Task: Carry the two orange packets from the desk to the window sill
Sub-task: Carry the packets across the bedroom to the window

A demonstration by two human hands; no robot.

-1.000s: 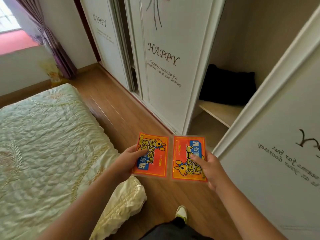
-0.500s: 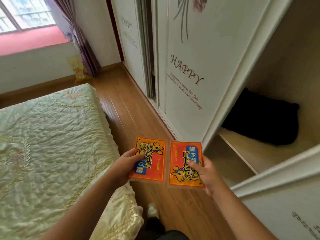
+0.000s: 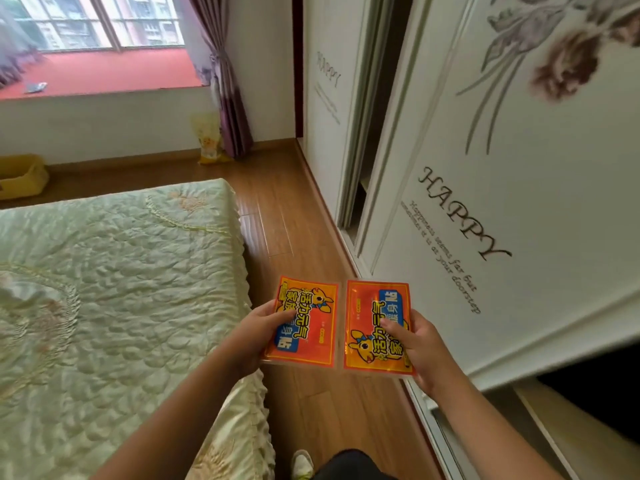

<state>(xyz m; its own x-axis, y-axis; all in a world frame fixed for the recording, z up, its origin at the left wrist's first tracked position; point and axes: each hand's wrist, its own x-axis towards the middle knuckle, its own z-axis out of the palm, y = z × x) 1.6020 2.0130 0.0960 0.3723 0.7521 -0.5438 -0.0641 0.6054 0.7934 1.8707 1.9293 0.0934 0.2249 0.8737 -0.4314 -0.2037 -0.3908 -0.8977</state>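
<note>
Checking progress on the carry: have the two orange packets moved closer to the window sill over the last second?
Yes. The orange packets have moved forward along the wardrobe door toward the window sill.

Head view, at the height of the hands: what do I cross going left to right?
Bed → left hand → left packet → right packet → right hand → wardrobe door.
</note>
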